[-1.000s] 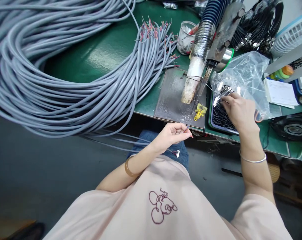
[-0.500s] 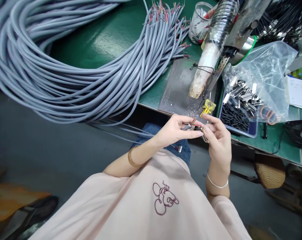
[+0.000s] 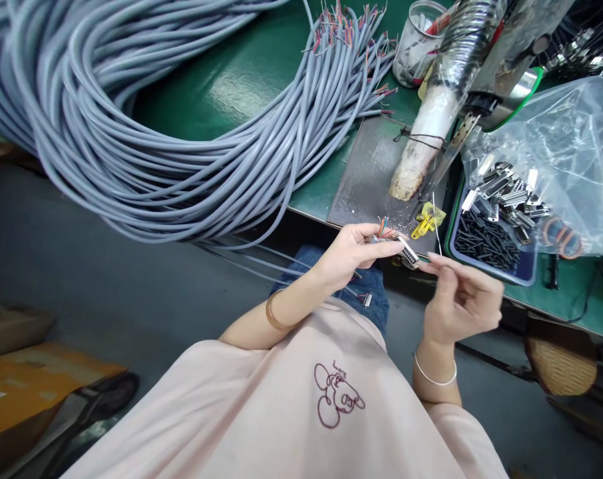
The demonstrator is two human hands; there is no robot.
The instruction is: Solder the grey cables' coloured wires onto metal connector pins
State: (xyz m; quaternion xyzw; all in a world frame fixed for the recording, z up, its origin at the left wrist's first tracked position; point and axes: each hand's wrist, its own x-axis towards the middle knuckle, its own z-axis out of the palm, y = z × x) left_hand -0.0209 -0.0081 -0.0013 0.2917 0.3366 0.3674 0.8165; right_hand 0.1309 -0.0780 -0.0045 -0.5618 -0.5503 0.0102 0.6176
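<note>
My left hand (image 3: 357, 251) is closed on a grey cable end with coloured stripped wires (image 3: 383, 228) and a small metal connector (image 3: 409, 253) at its tip, held just in front of the bench edge. Level with it, my right hand (image 3: 460, 297) pinches a thin wire or strand of solder (image 3: 436, 219) that rises straight up from its fingertips, which sit next to the connector. A soldering iron (image 3: 446, 159) leans down on a dark metal plate (image 3: 366, 179) beside a wrapped white tube (image 3: 424, 150).
A huge coil of grey cables (image 3: 146, 126) covers the green bench (image 3: 221, 80), stripped ends toward a clear cup (image 3: 417, 41). A blue tray (image 3: 488, 239) of black sleeves and metal shells lies under a plastic bag (image 3: 556, 146). A yellow clip (image 3: 428, 221) sits at the plate's edge.
My right hand left the tray, came to my left hand at the connector, and has drawn back a little to the right, holding the thin strand. The view shifted slightly.
</note>
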